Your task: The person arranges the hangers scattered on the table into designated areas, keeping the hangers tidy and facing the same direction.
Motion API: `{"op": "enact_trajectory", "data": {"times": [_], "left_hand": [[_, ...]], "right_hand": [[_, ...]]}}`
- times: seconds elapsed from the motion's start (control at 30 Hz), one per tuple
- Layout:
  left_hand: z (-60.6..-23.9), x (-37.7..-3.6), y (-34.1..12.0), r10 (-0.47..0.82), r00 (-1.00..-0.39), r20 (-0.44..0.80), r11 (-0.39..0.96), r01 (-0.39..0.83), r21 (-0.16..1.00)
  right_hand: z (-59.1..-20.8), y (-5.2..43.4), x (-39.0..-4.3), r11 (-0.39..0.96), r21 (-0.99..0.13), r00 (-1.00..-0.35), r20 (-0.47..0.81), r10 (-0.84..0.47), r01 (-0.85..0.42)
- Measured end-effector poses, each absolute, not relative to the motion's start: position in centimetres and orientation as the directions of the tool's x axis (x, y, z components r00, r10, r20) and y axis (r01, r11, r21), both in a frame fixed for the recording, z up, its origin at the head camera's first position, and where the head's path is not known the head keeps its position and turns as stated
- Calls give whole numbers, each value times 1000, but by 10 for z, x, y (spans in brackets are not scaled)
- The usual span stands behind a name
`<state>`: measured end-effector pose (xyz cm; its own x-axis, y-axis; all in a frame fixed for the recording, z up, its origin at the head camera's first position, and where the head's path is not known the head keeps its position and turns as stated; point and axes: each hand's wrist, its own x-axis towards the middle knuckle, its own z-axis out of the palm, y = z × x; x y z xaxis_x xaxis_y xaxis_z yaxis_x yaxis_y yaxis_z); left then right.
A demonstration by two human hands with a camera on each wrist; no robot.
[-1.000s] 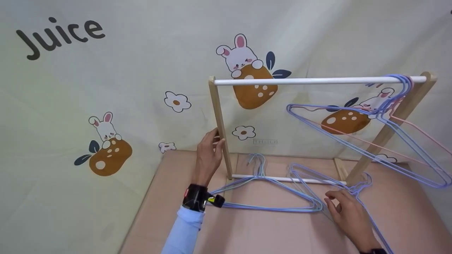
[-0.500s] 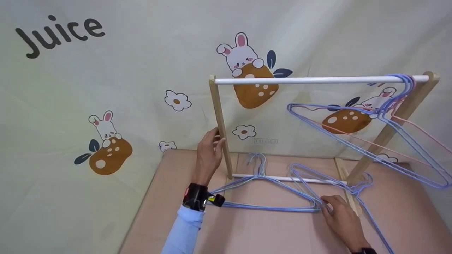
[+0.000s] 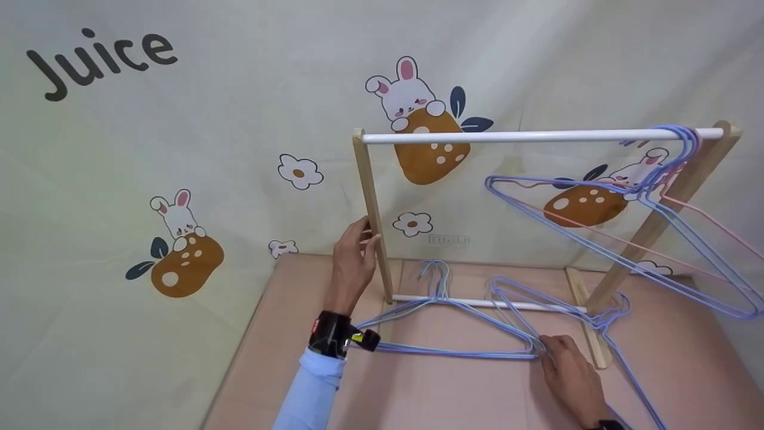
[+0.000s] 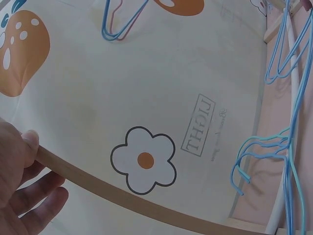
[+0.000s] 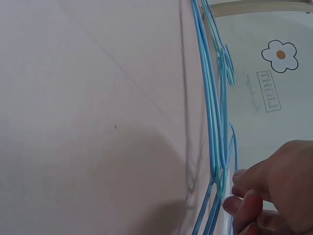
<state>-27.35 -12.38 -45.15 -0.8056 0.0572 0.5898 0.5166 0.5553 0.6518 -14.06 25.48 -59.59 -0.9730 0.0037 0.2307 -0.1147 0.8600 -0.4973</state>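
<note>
A wooden clothes rack point(image 3: 525, 137) stands on a pink surface point(image 3: 465, 394). Pink and blue hangers point(image 3: 647, 184) hang at the right end of its top rail point(image 3: 561, 136); light-blue wire hangers point(image 3: 458, 353) lie around its lower rail point(image 3: 474, 303). The left hand point(image 3: 353, 263) holds the left upright point(image 3: 366, 179). The right hand point(image 3: 572, 373) curls at a wire corner, grip unclear: seemingly collecting, which calls for a sure pinch.

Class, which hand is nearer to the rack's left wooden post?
Left: the left hand holds the left wooden post; the right hand is well to its right, at a corner of the lower hangers.
</note>
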Motion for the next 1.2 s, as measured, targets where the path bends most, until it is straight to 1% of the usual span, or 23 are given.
{"op": "enact_trajectory", "data": {"times": [0.1, 0.47, 0.67, 0.83, 0.97, 1.2], "left_hand": [[-451, -273, -124, 58, -805, 591, 551, 519, 653], [-452, -273, -124, 56, -808, 586, 553, 514, 656], [-453, -275, -125, 64, -782, 619, 562, 541, 626], [-453, -276, -125, 65, -777, 626, 557, 549, 623], [-453, -277, -125, 67, -770, 635, 558, 557, 616], [-452, -275, -125, 62, -783, 619, 560, 541, 627]], "right_hand": [[-597, 253, -141, 859, -505, -978, 209, 22, -89], [-607, 248, -144, 857, -513, -975, 213, 61, -59], [-610, 248, -145, 857, -512, -975, 211, 65, -54], [-609, 247, -146, 862, -505, -969, 231, 86, -44], [-608, 245, -148, 852, -523, -969, 222, 112, -21], [-609, 241, -150, 846, -533, -964, 227, 137, -5]]}}
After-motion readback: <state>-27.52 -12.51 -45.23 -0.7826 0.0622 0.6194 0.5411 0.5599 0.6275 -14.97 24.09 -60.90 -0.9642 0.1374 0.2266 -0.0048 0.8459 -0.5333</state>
